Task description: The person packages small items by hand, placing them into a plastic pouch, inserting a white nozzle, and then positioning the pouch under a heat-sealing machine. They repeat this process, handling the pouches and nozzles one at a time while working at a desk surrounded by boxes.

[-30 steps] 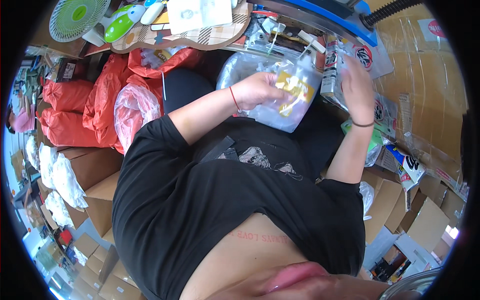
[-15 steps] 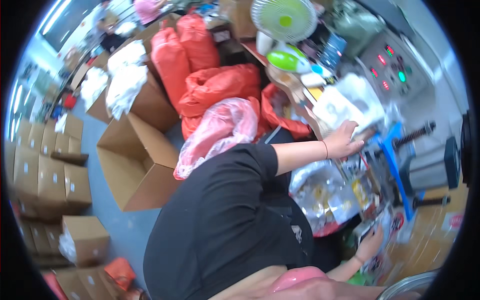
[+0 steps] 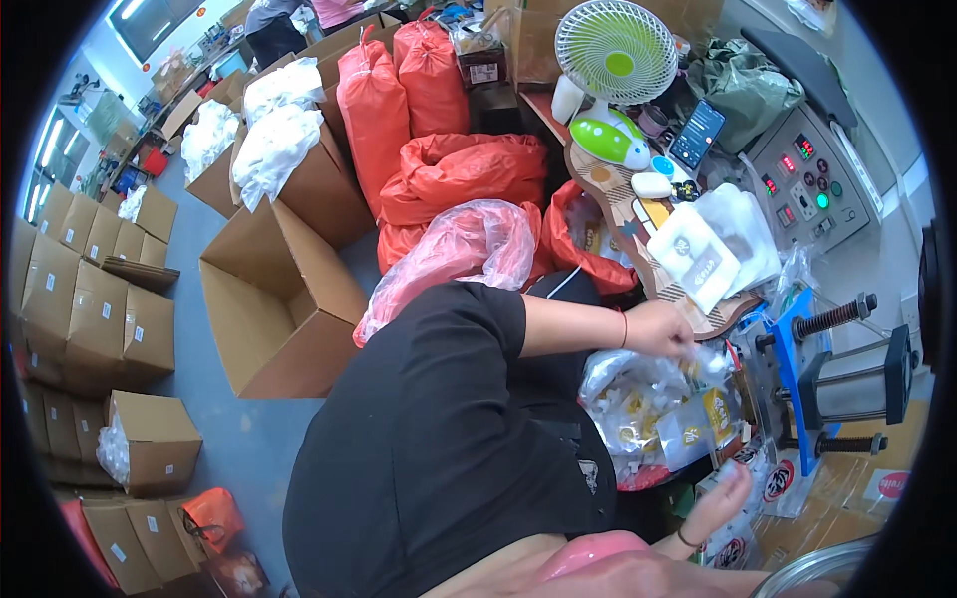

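A clear plastic bag (image 3: 638, 399) stuffed with small yellow and white packets lies in my lap against my black shirt. My left hand (image 3: 660, 333) rests on the bag's upper edge with its fingers curled into the plastic. Lower down, my right hand (image 3: 714, 500) is held with fingers apart and nothing in it. It hovers beside several loose flat packets (image 3: 773, 483) with red and white labels. My forearm hides part of the bag.
A blue-framed machine (image 3: 797, 369) with black knobs stands right of the bag, below a grey control panel (image 3: 809, 181). A fan (image 3: 616, 40), a phone (image 3: 698, 135) and white pouches (image 3: 710, 251) sit on the bench. Red sacks (image 3: 449, 169), a pink bag (image 3: 469, 249) and open cartons (image 3: 269, 299) crowd the left.
The view has swung left toward the floor and cartons. My left hand has come back from the bench to the bag. My right hand stays low at the lower right.
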The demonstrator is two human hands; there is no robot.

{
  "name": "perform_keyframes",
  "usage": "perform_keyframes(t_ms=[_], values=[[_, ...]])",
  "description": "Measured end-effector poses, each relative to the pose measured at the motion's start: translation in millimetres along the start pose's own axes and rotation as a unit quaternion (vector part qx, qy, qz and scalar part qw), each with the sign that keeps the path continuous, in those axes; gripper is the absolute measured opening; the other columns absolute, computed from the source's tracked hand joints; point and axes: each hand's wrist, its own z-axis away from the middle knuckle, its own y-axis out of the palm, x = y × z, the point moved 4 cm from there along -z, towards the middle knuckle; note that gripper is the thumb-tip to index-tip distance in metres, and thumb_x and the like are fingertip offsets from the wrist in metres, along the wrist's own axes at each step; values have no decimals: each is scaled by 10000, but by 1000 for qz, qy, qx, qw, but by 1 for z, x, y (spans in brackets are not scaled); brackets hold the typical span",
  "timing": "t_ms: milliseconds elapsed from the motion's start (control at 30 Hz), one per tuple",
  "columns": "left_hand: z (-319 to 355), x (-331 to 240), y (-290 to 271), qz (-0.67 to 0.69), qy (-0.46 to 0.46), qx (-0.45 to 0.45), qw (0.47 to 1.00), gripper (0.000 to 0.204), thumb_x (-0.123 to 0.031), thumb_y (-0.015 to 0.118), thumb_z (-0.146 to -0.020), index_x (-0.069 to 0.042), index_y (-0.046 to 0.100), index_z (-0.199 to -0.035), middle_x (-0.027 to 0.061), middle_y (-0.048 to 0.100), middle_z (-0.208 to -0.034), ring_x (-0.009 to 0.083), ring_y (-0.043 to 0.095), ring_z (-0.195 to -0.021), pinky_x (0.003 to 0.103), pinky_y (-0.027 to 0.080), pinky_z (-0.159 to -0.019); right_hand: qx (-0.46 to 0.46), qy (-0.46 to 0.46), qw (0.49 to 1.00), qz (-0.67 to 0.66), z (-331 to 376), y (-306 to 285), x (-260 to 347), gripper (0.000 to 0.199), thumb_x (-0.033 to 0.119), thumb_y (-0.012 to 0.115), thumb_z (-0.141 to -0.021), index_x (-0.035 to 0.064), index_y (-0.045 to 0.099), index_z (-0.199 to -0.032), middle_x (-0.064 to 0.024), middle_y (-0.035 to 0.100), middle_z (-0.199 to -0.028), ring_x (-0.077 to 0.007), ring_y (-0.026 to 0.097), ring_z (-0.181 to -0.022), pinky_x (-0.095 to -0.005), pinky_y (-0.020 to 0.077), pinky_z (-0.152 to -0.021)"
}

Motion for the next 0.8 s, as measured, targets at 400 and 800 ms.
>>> perform_keyframes(t_ms=[400,800], values=[[24,-64,108,270,-56,235,932,293,-335,708,-874,-42,723,-879,73,697,-746,185,659,-662,352,493,-617,143,37,976,-160,-33,9,36,253,185,435,-1047,-19,583,-1068,-57,571,-992,-133,492,-927,-287,413,-876],[-11,-8,170,458,-222,336,792,264,-121,733,-840,-2,686,-1071,60,707,-922,135,674,-844,298,551,-741,305,136,899,284,-54,5,-149,414,273,582,-927,-23,572,-1217,-294,561,-1206,-464,527,-1118,-492,420,-984]])
